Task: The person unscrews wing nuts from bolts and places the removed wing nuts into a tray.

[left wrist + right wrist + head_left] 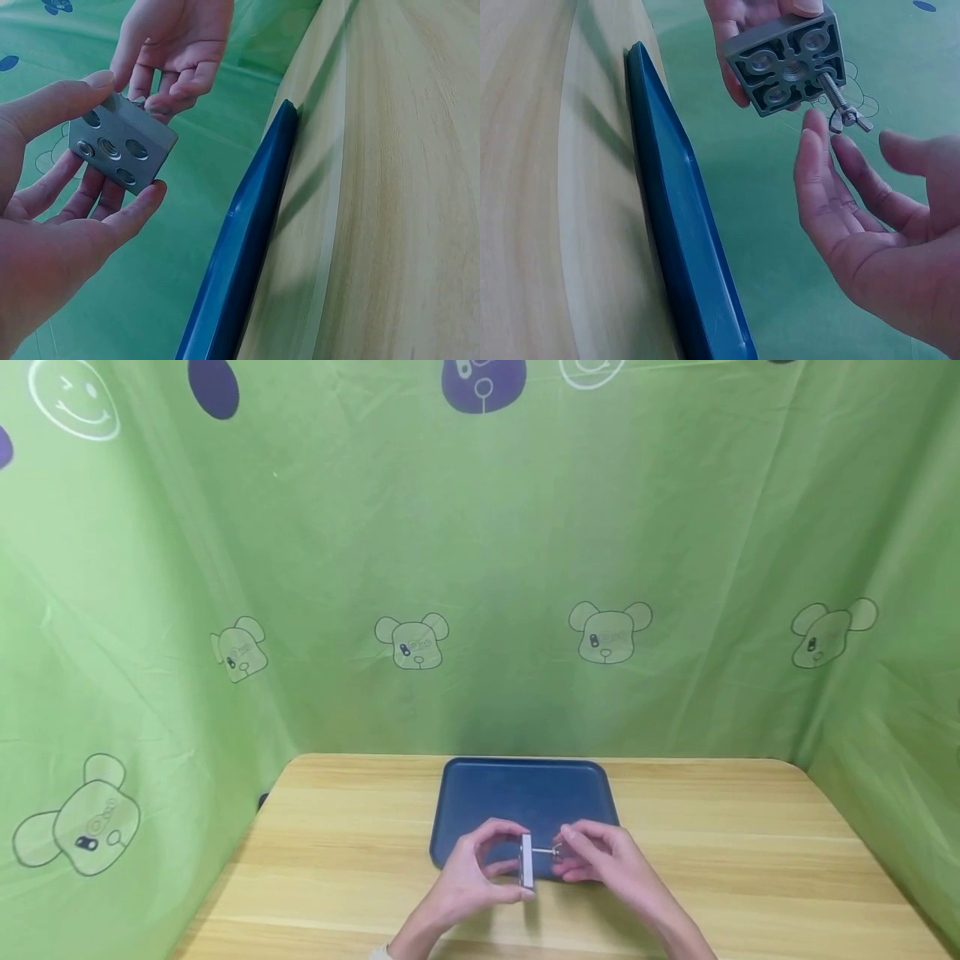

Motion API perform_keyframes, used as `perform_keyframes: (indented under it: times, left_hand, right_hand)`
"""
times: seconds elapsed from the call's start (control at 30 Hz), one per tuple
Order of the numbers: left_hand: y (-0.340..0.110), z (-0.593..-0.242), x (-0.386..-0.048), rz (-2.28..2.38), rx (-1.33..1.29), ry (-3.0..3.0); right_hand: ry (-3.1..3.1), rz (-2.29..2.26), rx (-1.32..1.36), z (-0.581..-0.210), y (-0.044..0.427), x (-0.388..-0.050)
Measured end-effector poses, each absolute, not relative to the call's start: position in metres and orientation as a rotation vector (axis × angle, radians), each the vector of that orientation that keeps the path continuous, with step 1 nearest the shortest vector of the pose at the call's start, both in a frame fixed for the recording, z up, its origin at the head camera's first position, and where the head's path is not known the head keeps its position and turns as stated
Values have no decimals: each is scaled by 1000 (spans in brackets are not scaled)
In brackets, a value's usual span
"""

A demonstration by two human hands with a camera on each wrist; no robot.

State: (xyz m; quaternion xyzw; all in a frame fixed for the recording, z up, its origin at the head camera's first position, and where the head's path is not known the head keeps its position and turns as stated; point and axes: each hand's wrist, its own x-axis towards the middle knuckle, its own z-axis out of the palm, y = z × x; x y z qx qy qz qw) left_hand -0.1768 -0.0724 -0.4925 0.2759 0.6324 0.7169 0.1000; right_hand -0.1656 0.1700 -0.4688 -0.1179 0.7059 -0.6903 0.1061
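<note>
Toward the front of the table my left hand point(467, 878) holds a square grey metal block point(527, 862) by its edges, between thumb and fingers. Several round holes pierce its face in the left wrist view. From a corner hole on the other side sticks a threaded wing screw point(835, 94), its wings pointing toward my right hand point(606, 858). That hand has loosely bent fingers point(821, 187) around the winged end. Its thumb stands apart from the wings in the right wrist view. Whether a fingertip touches them I cannot tell.
A blue tray point(525, 789) lies on the wooden table point(345, 827) behind and beneath the hands. Green cloth point(510, 543) printed with bear heads hangs behind the table and on both sides.
</note>
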Motion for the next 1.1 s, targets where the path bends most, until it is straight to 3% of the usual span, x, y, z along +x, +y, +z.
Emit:
perform_keyframes:
  times: [0.4, 1.1]
  left_hand:
    - [-71, -491, -176, 2113, 820, 1869]
    - [-72, -491, -177, 2129, 814, 1853]
  right_hand:
    - [2043, -2063, -261, -467, 168, -166]
    - [2176, -2001, -438, -468, 168, -162]
